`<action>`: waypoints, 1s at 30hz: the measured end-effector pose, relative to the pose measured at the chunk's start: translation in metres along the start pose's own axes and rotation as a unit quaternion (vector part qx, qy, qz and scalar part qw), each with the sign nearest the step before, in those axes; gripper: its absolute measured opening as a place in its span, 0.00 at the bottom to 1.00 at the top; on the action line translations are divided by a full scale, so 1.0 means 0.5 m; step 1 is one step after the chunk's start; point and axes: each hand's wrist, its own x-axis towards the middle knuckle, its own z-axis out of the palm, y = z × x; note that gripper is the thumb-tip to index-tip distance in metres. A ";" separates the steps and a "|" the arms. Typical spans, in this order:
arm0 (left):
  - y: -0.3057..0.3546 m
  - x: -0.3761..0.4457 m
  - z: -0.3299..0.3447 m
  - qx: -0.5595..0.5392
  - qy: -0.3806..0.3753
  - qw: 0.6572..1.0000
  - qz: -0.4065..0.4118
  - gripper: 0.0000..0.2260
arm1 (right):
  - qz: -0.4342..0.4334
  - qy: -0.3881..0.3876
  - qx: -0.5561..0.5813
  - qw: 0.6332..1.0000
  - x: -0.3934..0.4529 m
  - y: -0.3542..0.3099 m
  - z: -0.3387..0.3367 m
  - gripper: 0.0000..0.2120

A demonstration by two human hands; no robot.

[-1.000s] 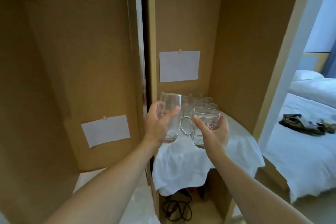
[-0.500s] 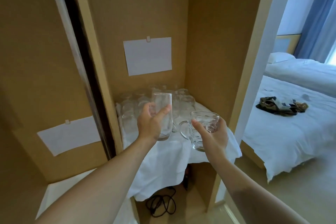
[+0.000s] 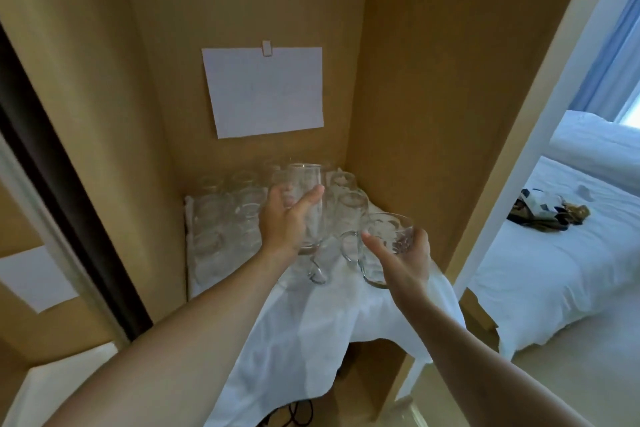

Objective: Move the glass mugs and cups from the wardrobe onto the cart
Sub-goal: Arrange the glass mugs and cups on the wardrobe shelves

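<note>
Brown wardrobe walls (image 3: pixel 408 87) frame your hands: your left hand (image 3: pixel 287 222) grips a tall glass cup (image 3: pixel 306 198), your right hand (image 3: pixel 403 260) a glass mug (image 3: pixel 386 243), both above clustered glasses (image 3: pixel 228 218) on the white cloth (image 3: pixel 311 329).

Clear glass mugs (image 3: pixel 225 218), white cloth (image 3: pixel 311 340), tan wardrobe (image 3: pixel 415 80).

tall clear glass (image 3: pixel 306 204): upright, held above wardrobe shelf | handled glass mug (image 3: pixel 384 246): tilted, right of it | remaining glasses (image 3: pixel 228 211): clustered on shelf
</note>
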 end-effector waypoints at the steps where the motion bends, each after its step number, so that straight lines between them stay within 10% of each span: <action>1: -0.007 0.012 0.001 0.001 0.006 1.000 -0.003 0.29 | 0.003 -0.003 0.005 1.000 0.007 0.009 0.009 0.39; 30: -0.065 0.013 0.101 0.071 0.150 0.986 -0.022 0.26 | -0.006 -0.331 0.016 0.944 0.165 0.184 0.029 0.48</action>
